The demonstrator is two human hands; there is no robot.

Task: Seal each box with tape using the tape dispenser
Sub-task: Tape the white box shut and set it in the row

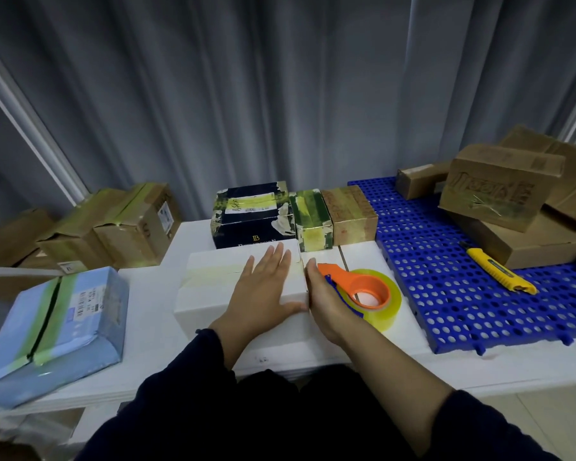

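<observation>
Tape dispenser (356, 284) is in my right grip (326, 304), fingers curled round its orange handle. The clear-yellow roll (391, 307) rests on the desk (153, 331), just beside the rt edge of the white box (213, 284). Left grip (263, 287) lies flat on the box top, fingers straight, pressing down and holding nothing. The box sits mid-desk, directly in front of me, and a pale strip of tape (210, 272) runs across its lid under my left palm.

Handling, as I judge it: the box looks light and fairly stiff, so it'll prob. slide on the smooth desk if I pull tape w/o pinning it. The flat palm does that job. The lid could dent under a hard push, so I'd spread the pressure.

The dispenser looks like light, rigid plastic. It's best held by the handle behind the roll, clear of the cutter, which I can't see from here. The tape is thin and sticky, and apt to wrinkle or fold on itself if it goes slack.

Next, I'd guess: carry the strip down the rt side wall, press it on, then tear.
</observation>
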